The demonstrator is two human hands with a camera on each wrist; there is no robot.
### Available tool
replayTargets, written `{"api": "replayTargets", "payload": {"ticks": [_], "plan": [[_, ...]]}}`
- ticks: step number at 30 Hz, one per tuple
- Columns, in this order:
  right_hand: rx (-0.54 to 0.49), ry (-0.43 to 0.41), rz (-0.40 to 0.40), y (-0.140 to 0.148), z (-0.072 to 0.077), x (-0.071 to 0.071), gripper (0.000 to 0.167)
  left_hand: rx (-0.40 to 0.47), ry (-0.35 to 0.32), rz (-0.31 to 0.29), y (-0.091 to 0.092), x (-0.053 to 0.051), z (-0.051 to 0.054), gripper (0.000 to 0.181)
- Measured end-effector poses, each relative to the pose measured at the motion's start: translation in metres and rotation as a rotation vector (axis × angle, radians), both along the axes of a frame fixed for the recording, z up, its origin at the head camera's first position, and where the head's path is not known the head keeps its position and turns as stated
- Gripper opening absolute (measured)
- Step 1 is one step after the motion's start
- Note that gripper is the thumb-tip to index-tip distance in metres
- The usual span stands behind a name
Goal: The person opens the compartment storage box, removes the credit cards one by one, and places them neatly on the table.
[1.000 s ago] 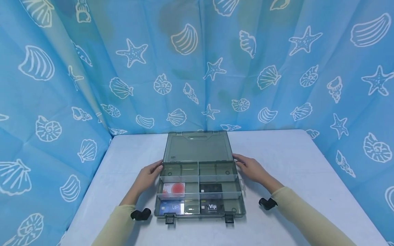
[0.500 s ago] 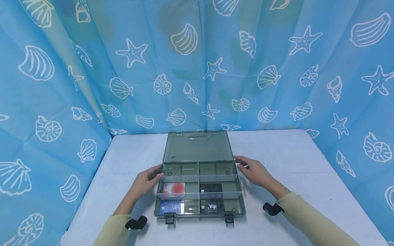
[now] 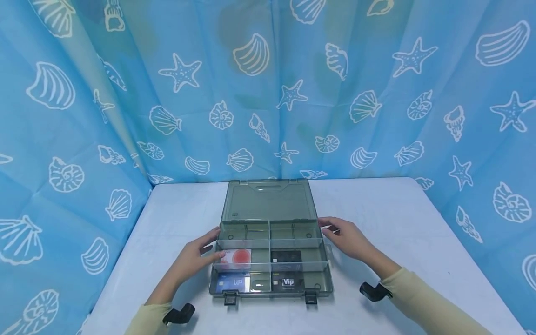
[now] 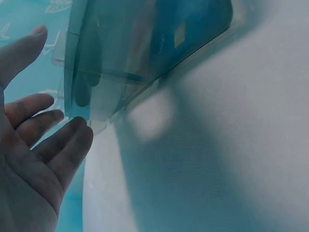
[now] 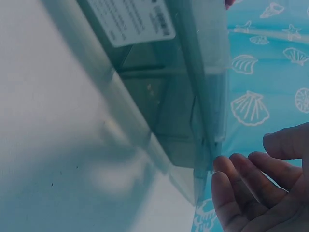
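Observation:
A smoky, see-through divided box (image 3: 318,277) lies with its lid (image 3: 270,202) folded back. Its front left compartment holds a blue VIP card (image 3: 232,282), the front right one a black Vip card (image 3: 288,282). Behind them lie a white card (image 3: 236,257) with a red circle and a dark card (image 3: 286,257). My left hand (image 3: 190,260) is at the box's left side, thumb near the rim beside the white card, fingers loosely extended. My right hand (image 3: 347,237) is by the right rear corner near the hinge, its fingers relaxed in the right wrist view.
A white-covered table (image 3: 389,209) bears the box. A blue shell-print curtain (image 3: 268,116) surrounds its back and sides. In the right wrist view a printed label (image 5: 133,19) shows on the box's side. Two latches (image 3: 231,298) hang at the front edge.
My left hand has slid toward the front along the box's side, and its thumb has spread away from the fingers. My right hand has shifted slightly outward and forward. The box stays put.

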State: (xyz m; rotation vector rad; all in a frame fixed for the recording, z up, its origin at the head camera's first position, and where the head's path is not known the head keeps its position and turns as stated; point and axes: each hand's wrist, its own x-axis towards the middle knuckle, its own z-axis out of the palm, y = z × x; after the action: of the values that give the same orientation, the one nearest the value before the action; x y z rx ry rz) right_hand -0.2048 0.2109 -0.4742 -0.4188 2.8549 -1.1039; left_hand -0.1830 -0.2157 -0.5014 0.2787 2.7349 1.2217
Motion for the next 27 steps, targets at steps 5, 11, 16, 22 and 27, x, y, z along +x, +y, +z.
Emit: {"api": "replayTargets", "payload": {"ticks": [5,11,16,22,27], "plan": [[-0.003,-0.024,0.009,-0.001,0.006,0.007,0.036,-0.001,-0.015,-0.004,0.0,0.006,0.001,0.079],[-0.004,-0.058,0.005,-0.005,0.009,0.014,0.038,0.004,-0.037,0.013,0.0,0.013,0.001,0.083],[0.003,-0.052,0.025,-0.006,0.009,0.018,0.038,-0.009,-0.019,-0.013,0.001,0.017,0.001,0.083],[-0.014,-0.064,0.036,-0.007,0.011,0.023,0.037,-0.057,0.004,-0.028,-0.001,0.02,0.001,0.081],[-0.014,-0.073,0.042,-0.008,0.012,0.027,0.037,-0.077,0.026,-0.04,-0.002,0.02,0.001,0.076]]}}
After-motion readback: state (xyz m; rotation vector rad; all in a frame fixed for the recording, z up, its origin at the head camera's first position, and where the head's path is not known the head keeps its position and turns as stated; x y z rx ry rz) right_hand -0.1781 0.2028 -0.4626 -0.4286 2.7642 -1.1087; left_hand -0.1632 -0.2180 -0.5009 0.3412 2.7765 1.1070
